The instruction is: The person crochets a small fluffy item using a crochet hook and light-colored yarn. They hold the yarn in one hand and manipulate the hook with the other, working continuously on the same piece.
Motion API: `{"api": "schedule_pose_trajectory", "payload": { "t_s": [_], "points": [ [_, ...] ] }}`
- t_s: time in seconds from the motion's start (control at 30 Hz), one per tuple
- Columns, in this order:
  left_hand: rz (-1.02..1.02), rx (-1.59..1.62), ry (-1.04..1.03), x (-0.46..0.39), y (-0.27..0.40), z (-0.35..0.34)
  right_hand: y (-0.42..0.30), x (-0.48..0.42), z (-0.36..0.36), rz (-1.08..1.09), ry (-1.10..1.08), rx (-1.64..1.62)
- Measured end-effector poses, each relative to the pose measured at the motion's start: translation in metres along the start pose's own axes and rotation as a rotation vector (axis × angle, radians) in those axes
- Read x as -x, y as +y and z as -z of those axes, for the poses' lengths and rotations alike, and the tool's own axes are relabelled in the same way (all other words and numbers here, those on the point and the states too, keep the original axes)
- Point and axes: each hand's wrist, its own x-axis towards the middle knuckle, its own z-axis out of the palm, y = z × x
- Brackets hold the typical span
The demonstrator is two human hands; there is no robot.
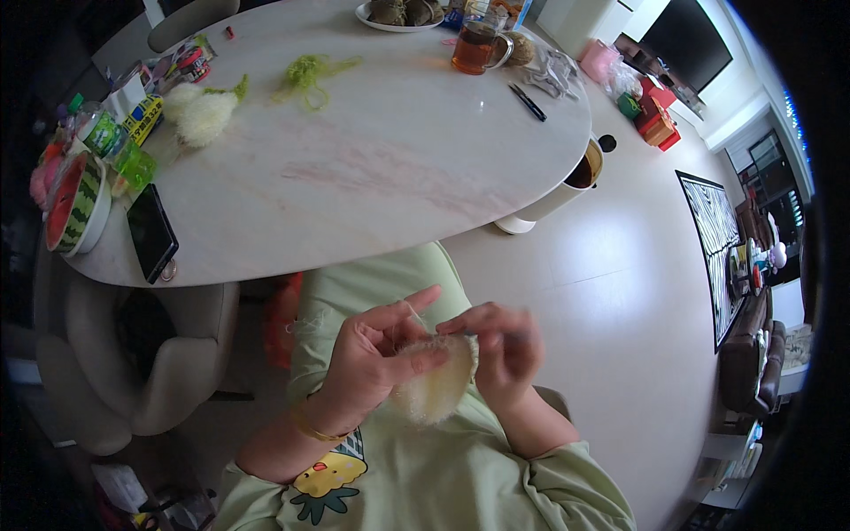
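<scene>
Above my lap, my left hand (pixel 382 345) pinches the edge of a fuzzy cream yarn piece (pixel 435 388), with a thin strand of yarn running over its raised index finger. At the right edge of the piece is my right hand (pixel 505 342), somewhat blurred, its fingers closed on what looks like a slim tool, mostly hidden. On the table lie a fluffy cream yarn piece with a green tip (pixel 206 118) and a loose tangle of green yarn (pixel 307 74).
The marble-patterned table (pixel 372 152) curves before me. It holds a black phone (pixel 153 232), a halved watermelon (pixel 78 202), a green-labelled bottle (pixel 116 143), a glass mug of amber drink (pixel 475 50), a pen (pixel 528 101) and a white plate (pixel 398 28). A bin (pixel 558 199) stands beyond its right edge.
</scene>
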Motion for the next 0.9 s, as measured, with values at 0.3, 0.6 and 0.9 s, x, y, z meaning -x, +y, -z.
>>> {"api": "schedule_pose_trajectory", "payload": {
  "t_s": [0.3, 0.6, 0.9],
  "points": [
    [0.177, 0.158, -0.107, 0.001, 0.008, -0.004, 0.007, -0.003, 0.012, 0.403, -0.162, 0.201],
    [0.042, -0.004, -0.175, 0.002, 0.008, 0.001, -0.014, -0.002, -0.005, -0.451, 0.271, -0.524],
    [0.185, 0.207, -0.156, 0.005, 0.013, -0.001, 0.002, -0.009, 0.013, 0.383, -0.12, 0.077]
  ]
}}
